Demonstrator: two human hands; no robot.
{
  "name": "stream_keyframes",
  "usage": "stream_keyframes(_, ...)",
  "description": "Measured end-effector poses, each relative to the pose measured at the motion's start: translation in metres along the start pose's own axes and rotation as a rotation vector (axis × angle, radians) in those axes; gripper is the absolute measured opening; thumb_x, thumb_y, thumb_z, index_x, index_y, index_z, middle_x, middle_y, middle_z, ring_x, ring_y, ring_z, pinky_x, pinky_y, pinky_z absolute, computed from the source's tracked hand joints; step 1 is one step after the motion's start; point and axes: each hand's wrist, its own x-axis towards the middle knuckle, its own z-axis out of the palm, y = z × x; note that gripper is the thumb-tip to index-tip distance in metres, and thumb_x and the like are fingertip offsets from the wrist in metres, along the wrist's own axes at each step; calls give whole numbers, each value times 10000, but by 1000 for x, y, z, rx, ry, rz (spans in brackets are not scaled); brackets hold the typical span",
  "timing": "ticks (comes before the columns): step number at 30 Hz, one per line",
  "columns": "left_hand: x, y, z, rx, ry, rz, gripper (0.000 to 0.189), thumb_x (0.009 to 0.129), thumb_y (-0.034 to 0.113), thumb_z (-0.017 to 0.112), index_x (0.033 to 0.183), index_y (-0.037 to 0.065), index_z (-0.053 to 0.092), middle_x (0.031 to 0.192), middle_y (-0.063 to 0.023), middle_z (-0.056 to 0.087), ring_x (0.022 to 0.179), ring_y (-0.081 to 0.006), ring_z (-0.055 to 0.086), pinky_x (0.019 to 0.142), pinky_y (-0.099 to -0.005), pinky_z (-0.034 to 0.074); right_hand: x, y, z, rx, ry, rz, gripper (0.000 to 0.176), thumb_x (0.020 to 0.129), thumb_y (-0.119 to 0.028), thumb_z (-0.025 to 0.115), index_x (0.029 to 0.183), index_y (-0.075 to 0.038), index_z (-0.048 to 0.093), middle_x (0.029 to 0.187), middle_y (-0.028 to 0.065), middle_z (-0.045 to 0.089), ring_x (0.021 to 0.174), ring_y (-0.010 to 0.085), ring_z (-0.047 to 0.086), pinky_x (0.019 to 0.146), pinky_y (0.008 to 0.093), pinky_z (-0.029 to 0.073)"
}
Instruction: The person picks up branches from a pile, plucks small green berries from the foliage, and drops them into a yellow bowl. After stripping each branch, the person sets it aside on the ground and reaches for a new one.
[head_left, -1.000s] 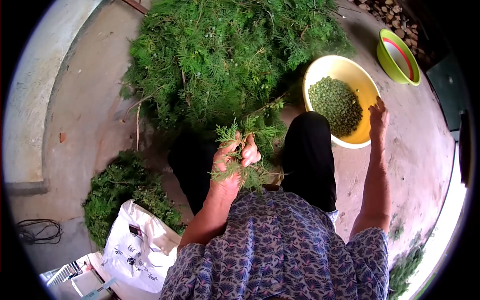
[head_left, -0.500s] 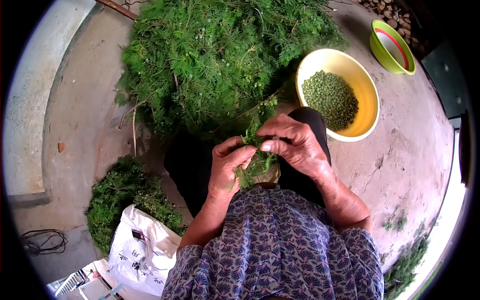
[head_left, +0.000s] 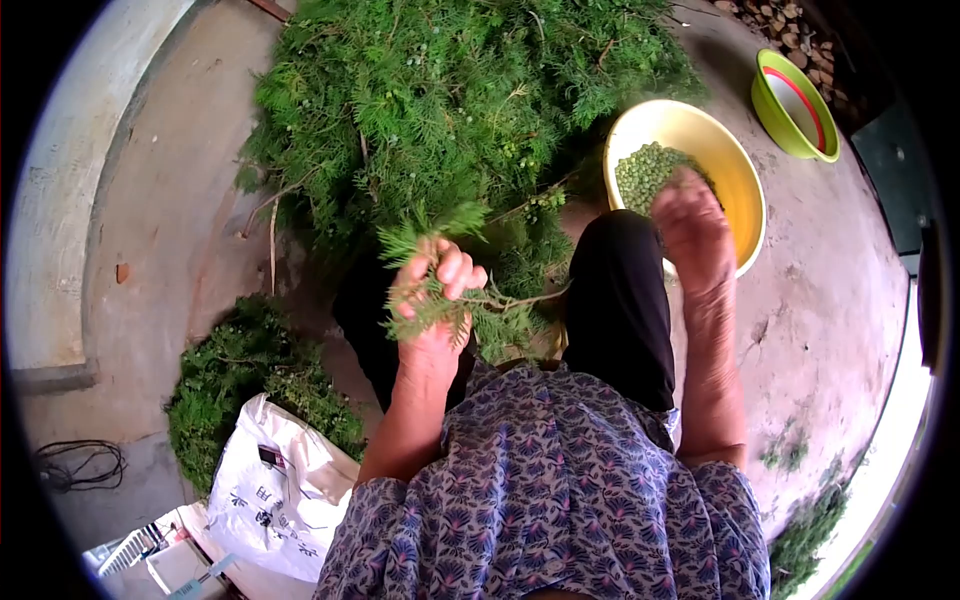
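Note:
My left hand point(head_left: 432, 290) is closed around a leafy evergreen sprig point(head_left: 515, 300), its thin brown stem sticking out to the right over my lap. Over the near side of a yellow basin point(head_left: 748, 195) is my right hand point(head_left: 692, 225), smeared by motion, so its fingers do not show clearly. Small round green cones point(head_left: 645, 172) lie in the basin, partly covered by that hand. In front of my knees spreads a large heap of evergreen branches point(head_left: 430, 110), some bearing little pale cones.
A smaller pile of greenery point(head_left: 250, 385) lies at left beside a white sack point(head_left: 270, 490) with a dark phone-like object on it. A green basin point(head_left: 770, 105) stands at far right near stacked firewood point(head_left: 790, 30). Coiled black cable point(head_left: 80, 465) rests at lower left.
My right hand has left the sprig and moved right to the yellow basin. My left hand has shifted slightly left and up, turning with the sprig still in it.

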Motion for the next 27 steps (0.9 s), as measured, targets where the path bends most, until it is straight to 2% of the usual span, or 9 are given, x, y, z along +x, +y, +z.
stream_keyframes(5,8,11,-3,-213,-57,42,154,875,158,485,886,27,564,651,-21,520,535,-130,482,643,-294,363,19,-1,-56,272,70,62,254,873,-138,531,1079,8,552,977,127,608,896,257,592,862,365,473)
stream_keyframes(9,13,13,-3,-301,-28,24,143,847,157,512,879,28,564,617,-20,510,495,-140,471,633,-292,364,-34,14,15,-1292,-631,-316,389,799,-120,614,1171,-61,518,1118,108,565,1100,284,510,964,422,388)
stream_keyframes(11,12,17,-3,-317,-5,31,144,839,162,523,875,29,564,607,-17,507,482,-141,467,628,-290,364,-48,37,25,-1642,-694,-597,430,742,-119,654,1156,-85,542,1129,102,556,1140,284,470,997,443,332)
stream_keyframes(12,13,18,-3,-326,-5,35,150,834,167,531,877,28,565,605,-12,507,477,-139,466,623,-288,363,-52,41,26,-1606,-754,-482,442,719,-117,660,1145,-72,549,1155,120,534,1173,296,422,1028,456,272)
stream_keyframes(16,13,24,-13,-308,-13,48,203,860,223,526,897,29,571,611,1,512,486,-128,463,619,-278,361,-54,47,17,-1344,-868,-290,320,761,-82,627,1068,-24,556,891,137,599,892,314,573,849,398,427)
stream_keyframes(19,11,32,-18,-259,48,68,262,905,266,478,941,23,567,635,0,506,518,-126,462,638,-285,371,-66,40,28,-1215,-775,-416,196,801,-40,588,991,3,570,767,143,586,746,329,587,699,372,460)
stream_keyframes(21,12,37,-16,-262,259,128,245,913,238,462,952,21,566,649,-7,496,549,-138,470,654,-300,387,-76,30,36,-1218,-651,-183,135,817,-21,570,947,17,574,742,162,583,748,347,582,642,371,461)
stream_keyframes(23,15,48,-33,-229,268,162,182,909,194,462,940,39,552,697,-6,502,602,-143,473,661,-306,396,-78,24,31,-1249,-654,-246,102,837,-32,557,923,21,571,664,126,568,645,262,594,581,330,456)
stream_keyframes(27,16,69,-69,-162,320,222,151,905,182,465,976,72,540,765,5,529,636,-127,478,667,-300,397,-86,-2,11,-1002,-289,150,134,889,-94,503,905,12,583,560,0,474,457,80,431,445,229,369)
